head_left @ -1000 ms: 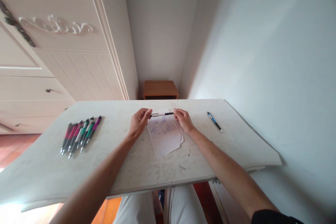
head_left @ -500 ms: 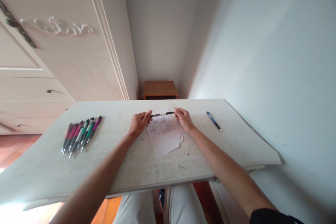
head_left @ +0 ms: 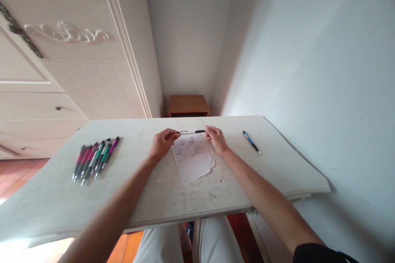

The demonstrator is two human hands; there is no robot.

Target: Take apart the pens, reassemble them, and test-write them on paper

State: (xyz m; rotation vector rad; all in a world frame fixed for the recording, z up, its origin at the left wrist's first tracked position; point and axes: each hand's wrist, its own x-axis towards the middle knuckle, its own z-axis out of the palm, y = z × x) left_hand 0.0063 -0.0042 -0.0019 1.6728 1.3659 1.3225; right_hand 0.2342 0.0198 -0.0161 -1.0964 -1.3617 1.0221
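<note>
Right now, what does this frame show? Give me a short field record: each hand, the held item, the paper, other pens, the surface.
left hand: pinches the left end of the black-and-white pen
right hand: pinches the pen's right end
pen pose: roughly level, above the top edge of the paper
sheet of paper: lies flat between the hands, scribbles on its upper half
row of pens: several side by side, far left on the table
blue pen: lies alone at the right
table: white, scuffed top

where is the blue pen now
In the head view, the blue plastic pen lies toward the right of the white table, past the right hand holding a black-and-white pen.
</note>
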